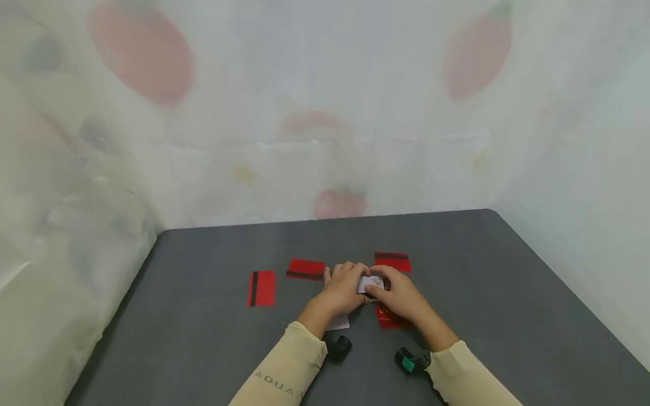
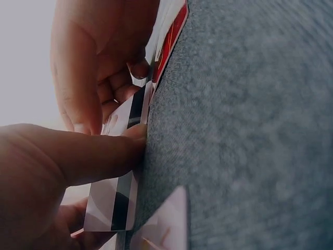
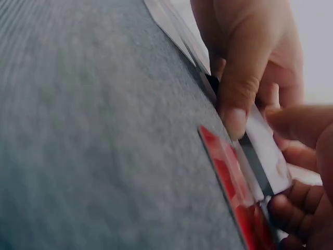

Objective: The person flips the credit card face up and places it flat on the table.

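Observation:
A pale card (image 1: 374,283) with a black stripe is between both hands, low over the grey table. My left hand (image 1: 341,290) pinches it; in the left wrist view the left thumb (image 2: 104,153) lies across the striped face. From the other side my right hand (image 1: 403,294) grips the same card, with thumb and forefinger at its edges. Another pale card (image 1: 339,322) lies partly covered by the left wrist. Below the right hand is a red card (image 1: 390,318) with gold print, partly hidden.
Red cards with black stripes lie on the table (image 1: 203,338): one at the left (image 1: 263,288), one beyond the left hand (image 1: 307,268) and one beyond the right (image 1: 393,260). A patterned sheet (image 1: 406,169) hangs behind the table. Black bands (image 1: 337,348) circle the wrists.

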Available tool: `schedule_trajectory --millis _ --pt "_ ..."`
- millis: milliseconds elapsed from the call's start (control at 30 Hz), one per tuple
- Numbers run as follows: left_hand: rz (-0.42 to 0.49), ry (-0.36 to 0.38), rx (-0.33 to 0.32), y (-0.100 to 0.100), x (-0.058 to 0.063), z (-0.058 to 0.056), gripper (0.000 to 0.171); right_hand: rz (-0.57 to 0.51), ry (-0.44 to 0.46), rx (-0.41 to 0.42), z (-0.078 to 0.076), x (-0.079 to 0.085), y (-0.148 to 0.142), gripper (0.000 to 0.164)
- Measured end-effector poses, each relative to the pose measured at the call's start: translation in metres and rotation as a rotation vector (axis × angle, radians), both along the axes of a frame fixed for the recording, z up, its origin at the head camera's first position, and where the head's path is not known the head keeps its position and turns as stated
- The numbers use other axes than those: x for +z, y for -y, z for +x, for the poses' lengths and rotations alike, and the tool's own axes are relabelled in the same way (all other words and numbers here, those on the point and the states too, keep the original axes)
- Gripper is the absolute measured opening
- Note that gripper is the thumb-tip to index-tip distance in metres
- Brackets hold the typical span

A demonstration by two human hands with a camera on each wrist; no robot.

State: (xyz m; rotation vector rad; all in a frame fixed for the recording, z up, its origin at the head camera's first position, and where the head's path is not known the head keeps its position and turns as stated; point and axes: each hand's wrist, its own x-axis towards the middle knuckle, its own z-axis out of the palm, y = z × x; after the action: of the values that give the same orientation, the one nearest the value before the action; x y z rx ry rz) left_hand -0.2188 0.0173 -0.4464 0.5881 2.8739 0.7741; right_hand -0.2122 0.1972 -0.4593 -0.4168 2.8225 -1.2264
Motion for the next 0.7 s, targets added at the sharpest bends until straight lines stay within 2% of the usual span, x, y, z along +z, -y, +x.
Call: schedule_trajectory --millis 233,533,700 --pt "0.009 0.016 -0.009 0.011 0.008 0.004 0.044 -0.035 -0.004 0.025 0.005 0.003 0.005 0.051" --pt "0.003 0.026 0.002 0.023 0.004 0.003 0.047 0.001 -0.065 0.054 0.001 -0.003 0.015 0.047" --pt "-0.004 0.032 -0.006 0.03 0.004 0.001 0.048 0.011 -0.062 0.049 0.0 -0.003 0.018 0.046"
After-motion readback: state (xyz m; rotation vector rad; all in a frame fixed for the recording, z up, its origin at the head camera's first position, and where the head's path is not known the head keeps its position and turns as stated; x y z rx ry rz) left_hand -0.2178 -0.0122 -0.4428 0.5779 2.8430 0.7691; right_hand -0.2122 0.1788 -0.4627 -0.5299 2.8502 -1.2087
